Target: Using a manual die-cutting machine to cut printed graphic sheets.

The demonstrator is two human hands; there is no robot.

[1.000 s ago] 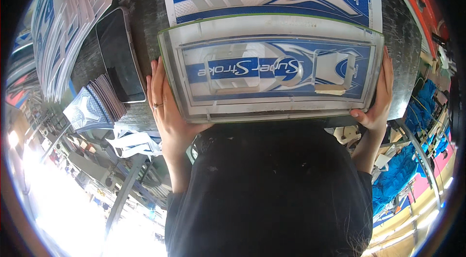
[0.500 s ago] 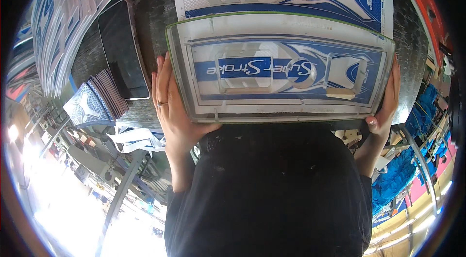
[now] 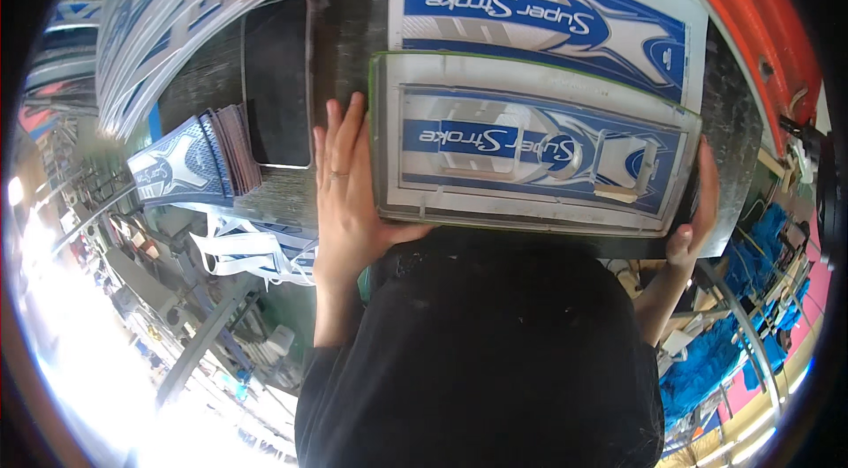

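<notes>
A clear, thick rectangular template [image 3: 530, 214] with a greenish edge lies over a white sheet printed in blue and grey [image 3: 539, 13]. Through it a second blue print shows, framed by the inner border. Clear raised pieces, two boxy and one round, stand on its top. My left hand [image 3: 346, 194] is at the template's left end, fingers extended along the side and thumb along the near edge. At the right end, my right hand [image 3: 693, 216] has its fingers along the side and its thumb by the near corner. The undersides of both grips are hidden.
Left of the template lies a dark phone [image 3: 276, 84]. Beside it are a stack of small blue-and-white printed pieces [image 3: 177, 163] and a fanned pile of printed sheets [image 3: 177, 18]. White cut-out scraps [image 3: 252, 247] hang at the table edge. A red metal part [image 3: 742, 26] stands at right.
The whole view has shifted, so the template, sheet and phone look smaller and farther right. My hands remain at the template's two ends.
</notes>
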